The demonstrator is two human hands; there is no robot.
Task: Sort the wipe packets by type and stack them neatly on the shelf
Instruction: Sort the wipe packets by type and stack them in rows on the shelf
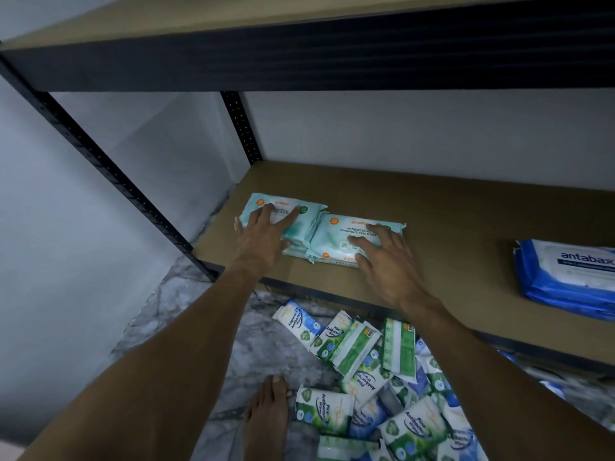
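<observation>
Two low stacks of pale mint wipe packets lie side by side at the left end of the brown shelf board (449,227). My left hand (263,237) rests with straight fingers on the left mint stack (301,224). Spread over the near right corner of the right mint stack (352,227) is my right hand (386,261), fingers relaxed and touching the top packet. A stack of blue and white packets (565,277) sits at the shelf's right edge of view. Several green and blue packets (372,377) lie heaped on the floor below.
An upper shelf (299,54) overhangs closely above. Black perforated uprights (109,174) stand at the left front and back corner. The wall is right behind the shelf. My bare foot (266,417) stands on the marble floor beside the heap.
</observation>
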